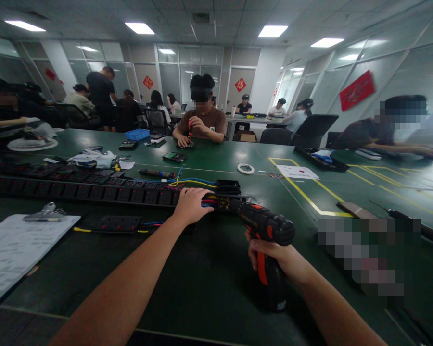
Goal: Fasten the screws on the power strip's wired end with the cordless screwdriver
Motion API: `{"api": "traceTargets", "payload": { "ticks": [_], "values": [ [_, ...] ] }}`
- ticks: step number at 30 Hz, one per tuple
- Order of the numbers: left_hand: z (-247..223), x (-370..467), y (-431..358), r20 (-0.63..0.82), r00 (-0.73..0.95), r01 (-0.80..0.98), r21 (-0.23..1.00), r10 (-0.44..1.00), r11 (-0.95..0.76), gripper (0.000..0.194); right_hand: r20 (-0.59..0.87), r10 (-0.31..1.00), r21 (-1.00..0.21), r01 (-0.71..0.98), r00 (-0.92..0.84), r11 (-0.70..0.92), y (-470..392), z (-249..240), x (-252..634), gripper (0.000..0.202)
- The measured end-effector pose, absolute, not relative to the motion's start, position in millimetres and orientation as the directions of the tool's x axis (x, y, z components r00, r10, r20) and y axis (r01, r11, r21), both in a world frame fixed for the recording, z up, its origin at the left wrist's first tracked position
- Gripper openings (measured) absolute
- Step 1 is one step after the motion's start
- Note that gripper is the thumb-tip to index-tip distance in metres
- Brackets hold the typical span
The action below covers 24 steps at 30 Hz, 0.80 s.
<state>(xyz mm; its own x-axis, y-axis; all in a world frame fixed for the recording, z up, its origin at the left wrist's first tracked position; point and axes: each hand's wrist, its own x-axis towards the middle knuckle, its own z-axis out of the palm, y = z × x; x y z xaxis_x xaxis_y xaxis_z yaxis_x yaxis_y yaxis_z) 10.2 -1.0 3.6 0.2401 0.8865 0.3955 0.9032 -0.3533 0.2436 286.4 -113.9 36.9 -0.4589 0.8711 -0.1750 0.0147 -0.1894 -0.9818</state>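
A long black power strip [126, 193] with a row of sockets lies across the green table. My left hand [192, 205] is wrapped over its right part, thumb on the near side, beside red and blue wires. In my right hand [279, 254] is a black and orange cordless drill [265, 222], held by its handle and pointing left. Its front end is at an open section with a small circuit board [224, 203]; whether the bit touches anything cannot be made out. Behind lie a black end piece [228, 186] and loose blue and yellow wires [197, 181].
A clipboard with paper [29, 245] lies at left, near a short socket piece [120, 224]. Behind the strip are a pen-shaped tool [156, 174] and a roll of white tape [246, 168]. Across the table a person [202, 117] works with a red screwdriver. A soldering-iron-like tool [418, 223] lies right.
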Motion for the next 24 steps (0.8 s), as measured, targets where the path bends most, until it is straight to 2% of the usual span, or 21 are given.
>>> {"api": "traceTargets", "payload": {
  "ticks": [24],
  "values": [
    [2.2,9.2,0.3,0.399,0.238,0.896,0.262,0.886,-0.359,0.058,-0.179,0.876,-0.982,0.025,-0.449,-0.189,-112.3,36.0,287.8,0.045]
  ]
}}
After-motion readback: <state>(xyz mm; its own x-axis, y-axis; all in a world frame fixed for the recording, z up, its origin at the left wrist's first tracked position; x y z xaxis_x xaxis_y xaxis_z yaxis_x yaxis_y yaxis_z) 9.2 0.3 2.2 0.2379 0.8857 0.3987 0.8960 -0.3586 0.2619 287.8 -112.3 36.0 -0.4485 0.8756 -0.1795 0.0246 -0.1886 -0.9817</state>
